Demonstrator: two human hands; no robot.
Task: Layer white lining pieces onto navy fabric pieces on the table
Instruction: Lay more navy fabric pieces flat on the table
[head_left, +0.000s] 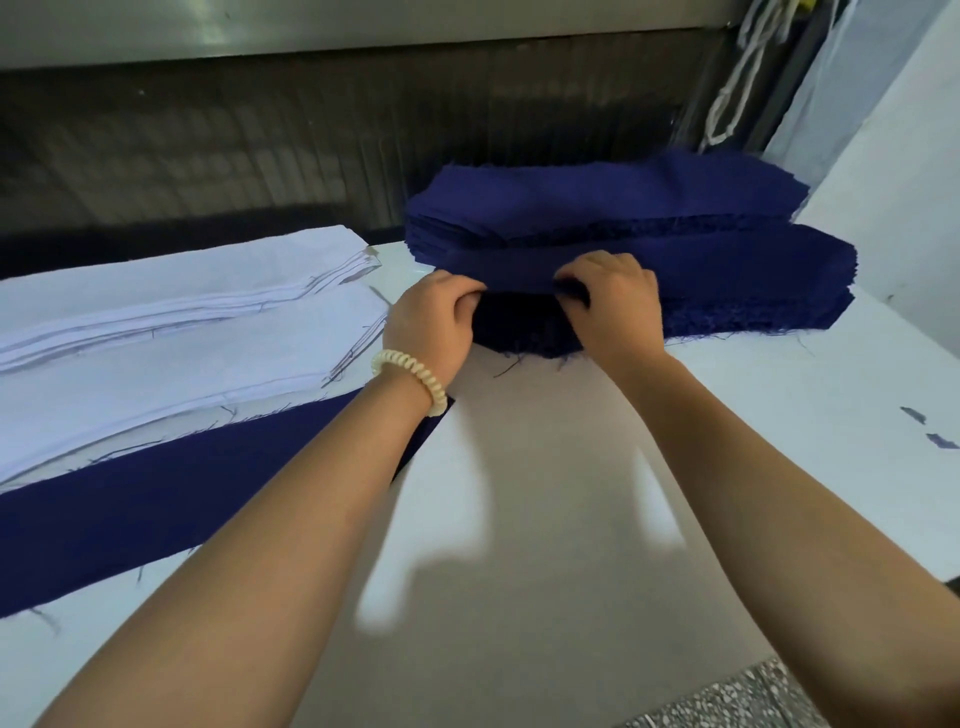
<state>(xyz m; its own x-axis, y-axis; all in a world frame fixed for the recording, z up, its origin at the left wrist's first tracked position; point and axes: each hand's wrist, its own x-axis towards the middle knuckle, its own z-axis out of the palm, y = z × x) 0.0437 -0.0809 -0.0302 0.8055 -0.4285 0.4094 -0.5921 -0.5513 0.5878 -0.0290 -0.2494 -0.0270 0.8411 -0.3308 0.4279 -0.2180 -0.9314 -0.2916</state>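
I am reaching both arms out over the white bench (545, 519). My left grip (431, 317) and my right grip (613, 301) are close together at the near edge of the big blue pile (649, 254). The fingers of my left grip are curling in and pinching the cloth at that edge. My right grip is grasping the same edge, with its fingers bending over a fold of blue cloth. Between the two grips the edge is lifting up a little, and it is looking dark under there. The blue pile is sitting at the far side of the bench, to the right, and it is made of many flat pieces with fuzzy, stringy edges. A second bunch of blue pieces is lying on the back part of it. To the left, the white pieces (171, 332) are lying in long flat stacks, well apart from the blue pile. Just in front of them one long blue strip (156, 504) is lying flat on the bench, touching the near edge of the white stack, and my left arm is crossing over its end. A cream curly band (410, 379) is going around my left wrist. Two small blue scraps (930, 431) are lying on the bench far to the right. A white cord (737, 83) is hanging in the back corner.
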